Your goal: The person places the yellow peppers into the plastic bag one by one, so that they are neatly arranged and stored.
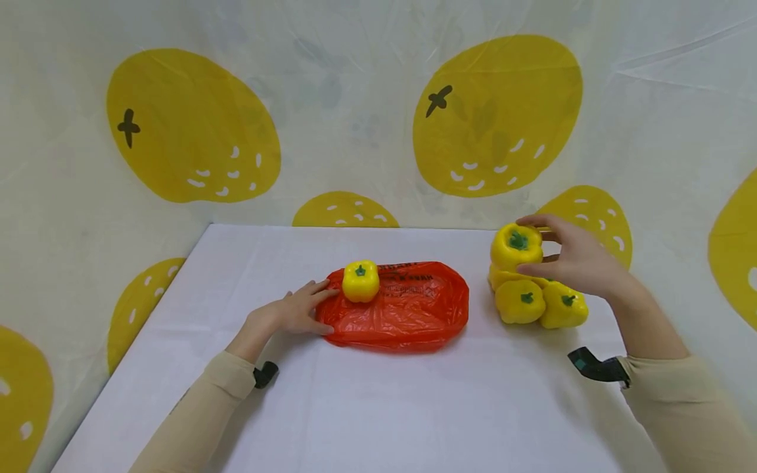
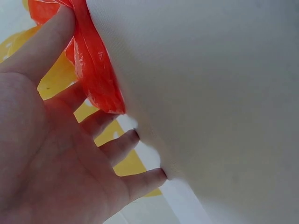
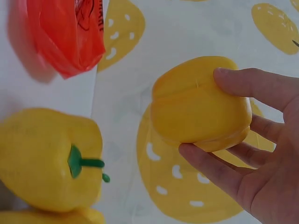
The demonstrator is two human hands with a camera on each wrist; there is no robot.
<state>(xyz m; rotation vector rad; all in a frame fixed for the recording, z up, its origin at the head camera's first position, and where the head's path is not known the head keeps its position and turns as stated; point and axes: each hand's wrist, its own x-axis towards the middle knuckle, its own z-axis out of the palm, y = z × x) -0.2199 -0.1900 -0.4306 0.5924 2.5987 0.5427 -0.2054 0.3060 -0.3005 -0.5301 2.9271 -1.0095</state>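
Note:
A red plastic bag with dark print lies flat on the white table, a yellow bell pepper standing on its left part. At the bag's left edge rests my left hand, thumb and fingers spread; the left wrist view shows red plastic between thumb and forefinger. My right hand grips another yellow bell pepper between thumb and fingertips, its green stem toward the head camera. That pepper is over a cluster of yellow bell peppers at the right, partly hidden by it and the hand.
The white table meets a pale cloth backdrop with big yellow fruit prints at the back and sides. A black wrist mount sticks out by the right sleeve, and another by the left one.

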